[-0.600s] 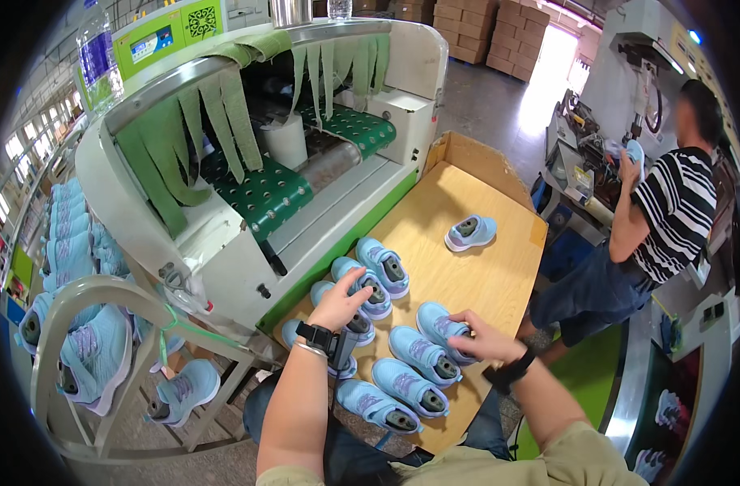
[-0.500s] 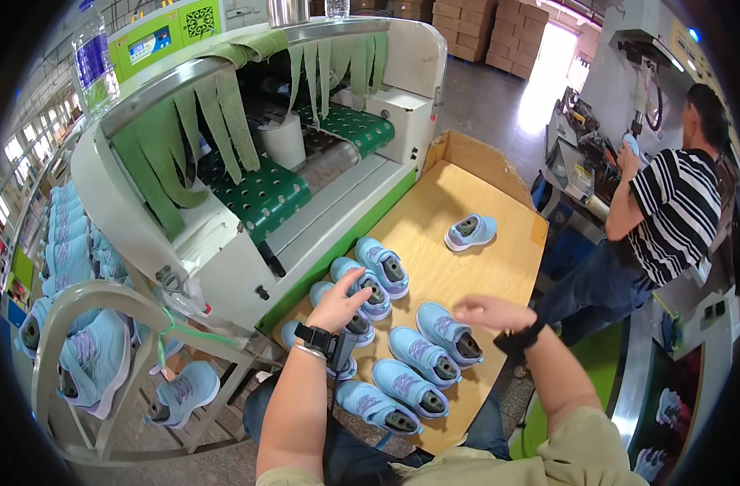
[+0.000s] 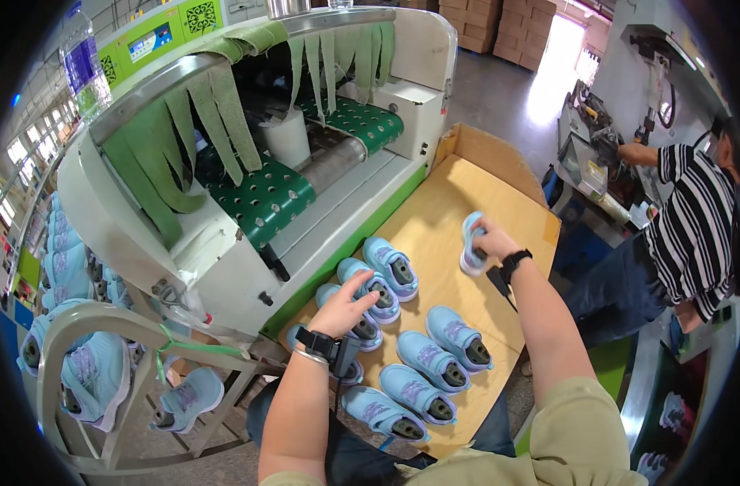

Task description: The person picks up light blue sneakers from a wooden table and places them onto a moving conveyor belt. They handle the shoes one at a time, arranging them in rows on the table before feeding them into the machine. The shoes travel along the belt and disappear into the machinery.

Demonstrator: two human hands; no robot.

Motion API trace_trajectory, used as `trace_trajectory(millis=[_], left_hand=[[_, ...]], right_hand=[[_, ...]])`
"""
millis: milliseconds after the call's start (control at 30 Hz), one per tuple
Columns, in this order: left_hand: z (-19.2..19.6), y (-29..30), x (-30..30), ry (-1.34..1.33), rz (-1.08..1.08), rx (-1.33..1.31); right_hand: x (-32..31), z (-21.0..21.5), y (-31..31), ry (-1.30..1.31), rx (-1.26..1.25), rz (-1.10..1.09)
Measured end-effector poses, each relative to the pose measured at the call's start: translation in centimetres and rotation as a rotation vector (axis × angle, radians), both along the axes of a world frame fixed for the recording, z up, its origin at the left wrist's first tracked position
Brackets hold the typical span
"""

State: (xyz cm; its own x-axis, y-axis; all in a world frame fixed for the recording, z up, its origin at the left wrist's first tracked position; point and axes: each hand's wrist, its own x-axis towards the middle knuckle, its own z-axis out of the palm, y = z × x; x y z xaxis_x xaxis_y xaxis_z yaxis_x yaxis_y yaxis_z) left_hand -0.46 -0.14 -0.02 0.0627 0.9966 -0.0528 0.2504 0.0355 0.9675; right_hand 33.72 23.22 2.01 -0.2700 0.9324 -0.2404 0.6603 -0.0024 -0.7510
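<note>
A light blue sneaker with a white sole is tilted up in the grip of my right hand, over the right side of the wooden table. My left hand, fingers spread, hovers over or rests on the left row of sneakers; contact is unclear. That hand and its wrist hide parts of several shoes there. Nearer me, a second row of light blue sneakers lies side by side, toes pointing up-left. Dark shoe lasts show in the openings of these shoes.
Left of the table stands a white machine with green perforated belts and green strip curtains. A metal rack carries more blue sneakers. At right, a person in a striped shirt stands by another machine.
My right hand has moved up and away from the near row and taken hold of the lone sneaker, tilting it. My left hand stays nearly in place. The co-worker's arms have shifted.
</note>
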Motion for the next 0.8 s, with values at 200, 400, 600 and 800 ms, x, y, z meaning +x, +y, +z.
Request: trace_trajectory(millis=[200,400,600,800], left_hand=[[-0.5,-0.1,0.2,0.029,0.030,0.012],[0.2,0.0,0.4,0.032,0.030,-0.004],[0.1,0.0,0.5,0.022,0.035,-0.015],[0.0,0.0,0.4,0.010,0.038,-0.006]], right_hand=[[2.2,1.5,-11.0,0.080,0.041,0.484],[3.1,0.9,-18.9,0.121,0.264,0.375],[1.5,0.2,-21.0,-0.068,0.578,0.146],[0.9,0.0,-21.7,-0.158,0.797,0.126]])
